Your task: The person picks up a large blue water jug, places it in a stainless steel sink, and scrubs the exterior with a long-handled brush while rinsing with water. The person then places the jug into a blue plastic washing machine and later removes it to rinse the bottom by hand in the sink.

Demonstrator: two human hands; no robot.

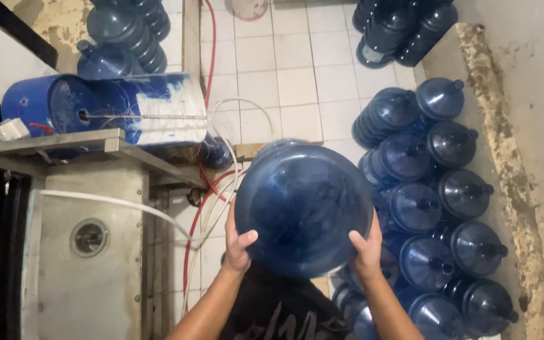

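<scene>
We hold a big blue water bottle (303, 208) with both hands in front of our chest, its round bottom turned toward the camera. Our left hand (238, 245) grips its lower left side and our right hand (368, 249) grips its lower right side. Many blue bottles (436, 208) lie near on the right, and a steel machine (89, 252) stands on the left, on the white tiled floor (297, 69).
</scene>
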